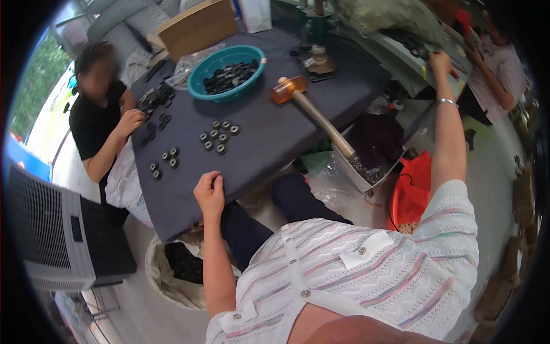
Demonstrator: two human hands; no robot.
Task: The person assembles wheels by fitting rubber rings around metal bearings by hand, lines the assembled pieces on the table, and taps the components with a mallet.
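Note:
My left hand (209,195) rests at the near edge of the grey cloth-covered table (258,129), curled into a fist with nothing showing in it. Just beyond it lie several small round black pieces with metal centres (217,135), and a smaller group (166,157) sits to the left. My right arm stretches far to the upper right. There my right hand (440,62) is closed beside dark small items (413,45) on a pale surface; what it holds is hidden. A mallet (318,117) with an amber head and wooden handle lies across the table's right side.
A teal basin (197,94) holds many black round pieces. Behind it stands a cardboard box (197,28). A co-worker (97,109) handles black pieces at the left; another person (498,74) is far right. A red tub (415,189) and white sack (157,269) stand below.

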